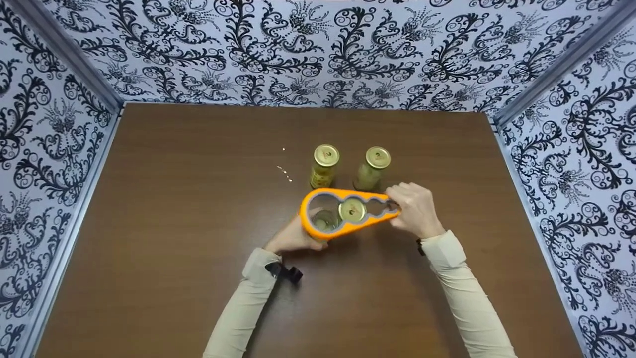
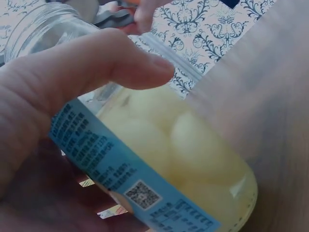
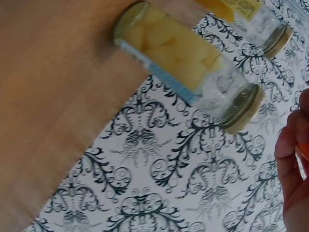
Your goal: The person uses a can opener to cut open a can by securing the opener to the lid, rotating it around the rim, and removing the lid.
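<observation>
Lid (image 1: 352, 211) sits in the opener (image 1: 355, 227) the right hand (image 1: 413, 209) clutches, off the jar (image 2: 159, 140) the left hand (image 1: 296, 237) grips, two capped jars (image 1: 325, 166) (image 1: 369, 174) there still unopened.

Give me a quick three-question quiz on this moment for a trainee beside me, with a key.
1. True or false: the left hand holds an open jar.
2. The right hand grips (a) a spoon, (b) an orange opener, (c) a towel?
3. How many lidded jars stand on the table?

Key: 1. True; its bare rim shows in the left wrist view. 2. b. 3. Two, both beyond the hands.
</observation>
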Available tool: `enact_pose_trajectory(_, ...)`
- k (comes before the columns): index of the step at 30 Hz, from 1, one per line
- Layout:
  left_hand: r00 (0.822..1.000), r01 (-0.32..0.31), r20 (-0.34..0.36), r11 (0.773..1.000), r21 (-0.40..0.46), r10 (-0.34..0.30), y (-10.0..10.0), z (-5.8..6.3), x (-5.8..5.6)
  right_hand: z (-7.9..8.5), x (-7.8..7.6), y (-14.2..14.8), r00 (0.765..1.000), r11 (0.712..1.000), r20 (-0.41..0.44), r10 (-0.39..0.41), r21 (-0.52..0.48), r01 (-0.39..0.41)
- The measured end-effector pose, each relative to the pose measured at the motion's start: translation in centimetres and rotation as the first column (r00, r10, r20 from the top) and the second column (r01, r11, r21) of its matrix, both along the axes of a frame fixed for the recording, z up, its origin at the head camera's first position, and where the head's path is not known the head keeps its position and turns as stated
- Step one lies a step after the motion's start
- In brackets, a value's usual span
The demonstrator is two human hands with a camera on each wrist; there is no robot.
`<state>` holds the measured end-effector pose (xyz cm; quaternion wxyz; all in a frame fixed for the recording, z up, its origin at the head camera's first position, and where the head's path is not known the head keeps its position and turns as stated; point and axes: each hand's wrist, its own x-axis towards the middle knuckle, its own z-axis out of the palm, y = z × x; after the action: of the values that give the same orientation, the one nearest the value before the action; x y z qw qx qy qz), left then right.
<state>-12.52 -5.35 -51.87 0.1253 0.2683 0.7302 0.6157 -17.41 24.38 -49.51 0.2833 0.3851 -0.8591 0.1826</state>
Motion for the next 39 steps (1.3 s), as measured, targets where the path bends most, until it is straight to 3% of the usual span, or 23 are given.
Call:
enact_pose_trajectory(5,1.000,-0.004,0.004,1.000,0.003,0.004,-0.7,0.2,-0.4,-0.9,0.3,1.6,0.997,0.997,0.012,-0.076,0.014,0.076)
enact_pose_trajectory(12,1.000,0.001,0.001,0.999,0.048,-0.001,-2.0,-0.5,-1.6,-2.2,1.0,3.7,0.987,0.987,0.038,-0.158,0.034,0.156)
enact_pose_trajectory(21,0.995,-0.031,0.096,0.994,0.109,0.021,-3.2,-1.3,-2.7,-3.5,2.0,4.8,0.968,0.975,0.123,-0.218,0.056,0.213)
enact_pose_trajectory(26,0.988,-0.101,0.131,0.985,0.138,0.083,-3.2,-1.6,-2.9,-4.3,2.3,5.2,0.962,0.973,0.152,-0.229,0.061,0.222)
enact_pose_trajectory(31,0.969,-0.210,0.157,0.969,0.134,0.188,-3.2,-1.6,-3.0,-4.8,2.6,5.5,0.959,0.973,0.161,-0.231,0.061,0.224)
enact_pose_trajectory(39,0.911,-0.405,0.133,0.908,0.105,0.391,-3.7,-1.6,-3.6,-5.5,3.0,5.9,0.954,0.964,0.141,-0.263,0.082,0.253)
